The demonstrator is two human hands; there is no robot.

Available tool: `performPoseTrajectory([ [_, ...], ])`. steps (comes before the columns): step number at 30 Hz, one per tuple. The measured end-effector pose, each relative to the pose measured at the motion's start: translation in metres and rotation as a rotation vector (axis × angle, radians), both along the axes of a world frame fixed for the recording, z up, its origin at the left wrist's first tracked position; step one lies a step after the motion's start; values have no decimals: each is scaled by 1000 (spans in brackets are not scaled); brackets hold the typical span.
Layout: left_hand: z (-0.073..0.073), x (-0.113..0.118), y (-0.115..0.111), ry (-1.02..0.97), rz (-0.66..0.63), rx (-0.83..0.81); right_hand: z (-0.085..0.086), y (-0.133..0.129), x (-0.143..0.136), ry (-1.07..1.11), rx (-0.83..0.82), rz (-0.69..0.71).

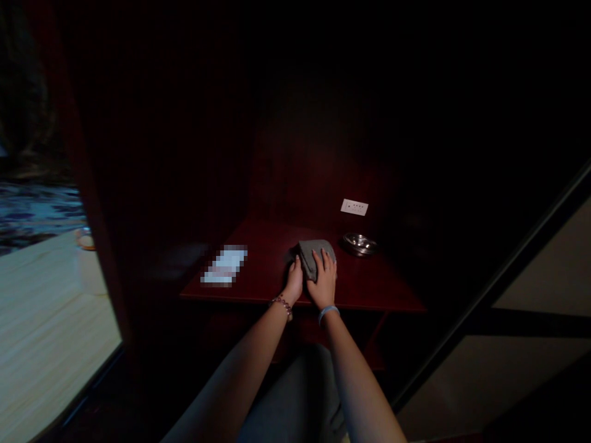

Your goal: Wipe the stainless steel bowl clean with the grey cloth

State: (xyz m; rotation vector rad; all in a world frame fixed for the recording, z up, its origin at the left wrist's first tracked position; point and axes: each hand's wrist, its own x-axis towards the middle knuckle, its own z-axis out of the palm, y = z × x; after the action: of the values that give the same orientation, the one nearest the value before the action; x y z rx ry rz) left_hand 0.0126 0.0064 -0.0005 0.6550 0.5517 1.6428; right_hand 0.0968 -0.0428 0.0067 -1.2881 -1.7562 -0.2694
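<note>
A folded grey cloth [318, 246] rests on a dark red wooden shelf [258, 237], between and under my hands. My left hand [294, 282], with a beaded bracelet at the wrist, is at the cloth's left side, its thumb against the edge. Spread over the top and right of the cloth are the fingers of my right hand [324, 277], which has a pale blue band at the wrist. The cloth's underside is hidden.
Round metal dishes [359, 244] stand at the shelf's back right, below a white wall socket [354, 207]. A blurred-out white item [225, 266] lies on the left. Beyond the left panel is a pale wooden surface [41, 332] with a white container [90, 267].
</note>
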Motion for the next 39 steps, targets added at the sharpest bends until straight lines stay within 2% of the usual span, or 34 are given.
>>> performPoseTrajectory([
  [5, 3, -4, 0, -74, 11, -69, 4, -1, -2, -84, -44, 106],
  [10, 3, -5, 2, -123, 11, -60, 5, -1, -2, -73, -49, 129],
  [17, 6, -8, 0, -162, 5, -108, 6, -9, -4, 24, 2, 17],
  [25, 6, -10, -1, -163, 60, -126, -7, 6, 4, 282, -7, -145],
  [35, 6, -10, -1, -141, 43, -161, -12, 8, 6, 576, -12, -149],
  [39, 7, -9, -2, -128, 41, -160, -8, 6, 6, 618, -49, -213],
])
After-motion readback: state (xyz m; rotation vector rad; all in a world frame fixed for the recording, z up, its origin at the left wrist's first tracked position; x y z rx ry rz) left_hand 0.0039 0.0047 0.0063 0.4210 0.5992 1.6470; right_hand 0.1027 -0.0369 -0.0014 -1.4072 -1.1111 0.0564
